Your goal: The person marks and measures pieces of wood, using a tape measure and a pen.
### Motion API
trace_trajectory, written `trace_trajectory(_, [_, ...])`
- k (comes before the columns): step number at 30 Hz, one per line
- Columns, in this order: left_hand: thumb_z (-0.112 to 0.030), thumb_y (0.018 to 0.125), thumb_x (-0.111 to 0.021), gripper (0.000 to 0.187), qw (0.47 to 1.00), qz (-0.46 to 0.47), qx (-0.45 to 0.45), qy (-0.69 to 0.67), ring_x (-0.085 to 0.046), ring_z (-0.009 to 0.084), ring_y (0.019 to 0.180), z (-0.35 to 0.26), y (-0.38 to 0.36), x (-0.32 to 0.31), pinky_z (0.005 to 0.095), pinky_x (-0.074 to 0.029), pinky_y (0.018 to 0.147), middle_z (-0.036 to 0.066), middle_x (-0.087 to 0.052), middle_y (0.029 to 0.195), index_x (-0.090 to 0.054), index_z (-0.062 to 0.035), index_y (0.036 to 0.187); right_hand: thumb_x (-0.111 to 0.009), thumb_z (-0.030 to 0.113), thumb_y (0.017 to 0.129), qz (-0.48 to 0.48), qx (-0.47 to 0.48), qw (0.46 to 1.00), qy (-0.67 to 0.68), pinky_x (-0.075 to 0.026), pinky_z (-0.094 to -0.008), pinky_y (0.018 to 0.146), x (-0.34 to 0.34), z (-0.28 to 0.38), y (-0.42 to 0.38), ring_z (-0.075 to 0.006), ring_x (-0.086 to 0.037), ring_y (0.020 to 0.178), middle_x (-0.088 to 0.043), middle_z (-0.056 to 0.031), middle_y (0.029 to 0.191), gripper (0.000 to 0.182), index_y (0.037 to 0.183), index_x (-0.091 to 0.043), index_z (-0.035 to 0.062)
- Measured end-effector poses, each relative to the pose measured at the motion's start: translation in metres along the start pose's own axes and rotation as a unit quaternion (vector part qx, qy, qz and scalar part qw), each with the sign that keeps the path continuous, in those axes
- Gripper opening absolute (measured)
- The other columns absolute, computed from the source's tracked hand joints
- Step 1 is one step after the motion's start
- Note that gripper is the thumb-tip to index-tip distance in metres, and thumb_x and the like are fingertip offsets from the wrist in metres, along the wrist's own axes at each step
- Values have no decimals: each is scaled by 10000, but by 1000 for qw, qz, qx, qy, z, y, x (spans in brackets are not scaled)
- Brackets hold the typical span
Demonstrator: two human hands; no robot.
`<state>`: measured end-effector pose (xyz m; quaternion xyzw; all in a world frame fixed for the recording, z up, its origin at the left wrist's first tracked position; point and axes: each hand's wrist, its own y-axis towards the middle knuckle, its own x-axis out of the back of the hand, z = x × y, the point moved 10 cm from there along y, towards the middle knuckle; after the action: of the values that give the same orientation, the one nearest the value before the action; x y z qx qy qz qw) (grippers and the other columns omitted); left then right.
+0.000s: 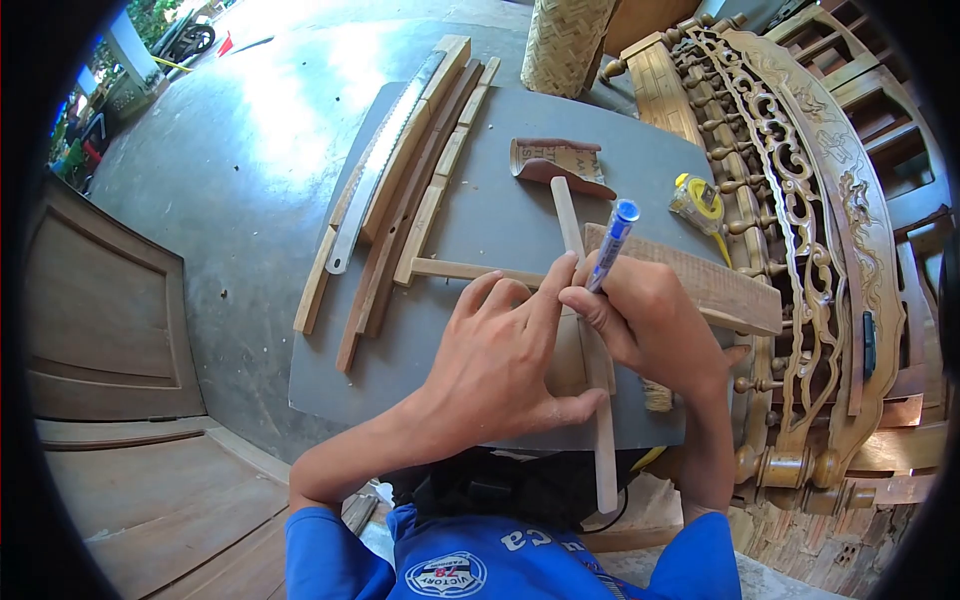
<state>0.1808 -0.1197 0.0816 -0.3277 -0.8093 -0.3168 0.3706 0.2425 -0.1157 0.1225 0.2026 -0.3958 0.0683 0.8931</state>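
Observation:
My right hand (pixel 655 310) is closed around a pen (pixel 613 240) with a blue cap end, held upright and tilted; its tip is hidden behind my fingers. Spread out, my left hand (pixel 500 350) reaches over a thin wooden strip (pixel 605 460), its index fingertip and thumb touching or close to the strip. That strip runs from the middle of the grey board toward my body and overhangs the near edge. Another narrow strip (pixel 470 269) lies crosswise, passing behind my left fingers. Beside my right hand lies a thick wooden block (pixel 710 285), partly covered.
On the grey board (pixel 520 220) lie a saw blade (pixel 385 165) on several long wooden pieces (pixel 405 220), curled sandpaper (pixel 560 160), a yellow tape measure (pixel 700 205) and a brush (pixel 657 396). Carved wooden furniture (pixel 790 180) stands right; wooden panels (pixel 110 310) stand left.

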Motion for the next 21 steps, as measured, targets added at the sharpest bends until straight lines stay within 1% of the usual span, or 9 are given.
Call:
trace_trajectory(1, [-494,659,-672,963,1000,-6,0,-2,-535,336,987,0,0,2,442,-312,993,200,-605,896,-271,91,1311,-581,100,833,0,0,1000,0,-433,-436,587,0,0,0,-385,-557,673,-547,-196,706,141,886,-517,-13])
trace_trajectory(7, [-491,659,-670,954,1000,9,7,2,-534,339,999,1,0,0,446,-308,993,199,-606,916,-267,76,1311,-585,97,826,-5,-2,1000,-11,-446,-428,596,0,1,-2,-387,-562,687,-556,-202,723,132,867,-526,-13])
trace_trajectory(10, [-489,662,-667,942,1000,-11,-6,2,-534,336,1002,-1,0,4,447,-308,992,183,-600,947,-257,50,1317,-596,102,821,0,4,1000,-20,-450,-416,580,0,12,-13,-371,-565,666,-554,-189,714,137,867,-537,-13])
trace_trajectory(13, [-491,662,-665,936,999,-2,-1,-34,-531,333,1010,-1,1,3,451,-306,991,159,-591,993,-249,23,1324,-593,76,818,3,-10,1000,-7,-464,-383,569,6,13,-34,-335,-577,632,-563,-154,706,111,894,-554,5])
trace_trajectory(16, [-487,662,-671,945,1000,3,5,-15,-530,332,1010,-2,0,2,455,-302,991,143,-578,1036,-235,18,1332,-598,27,791,-170,-57,980,84,-478,-345,566,36,15,-63,-295,-587,602,-574,-123,707,109,894,-563,32])
trace_trajectory(17, [-477,663,-678,928,1000,-5,0,-20,-528,328,1014,-4,-1,3,457,-300,993,139,-576,1045,-251,9,1330,-632,2,737,-183,-103,973,100,-489,-343,613,33,9,-82,-285,-608,671,-597,-117,769,179,890,-552,50])
trace_trajectory(19, [-457,667,-691,895,999,-17,-9,-28,-525,321,1021,-5,-1,5,460,-294,996,130,-570,1063,-282,-10,1326,-654,5,708,-180,-95,979,4,-488,-354,640,24,23,-96,-297,-609,725,-597,-119,807,221,889,-535,50])
trace_trajectory(20, [-436,679,-692,834,999,-33,-23,-4,-524,315,1019,-9,-1,8,458,-293,997,121,-568,1069,-327,-27,1308,-665,7,694,-178,-92,979,-43,-487,-359,653,19,30,-100,-302,-609,752,-597,-120,827,243,889,-526,50])
trace_trajectory(21, [-415,692,-692,773,998,-47,-38,20,-524,310,1017,-12,-1,10,455,-292,999,113,-566,1074,-371,-43,1289,-674,15,682,-155,-140,978,9,-480,-391,697,7,26,-105,-342,-593,804,-586,-124,897,267,882,-500,43])
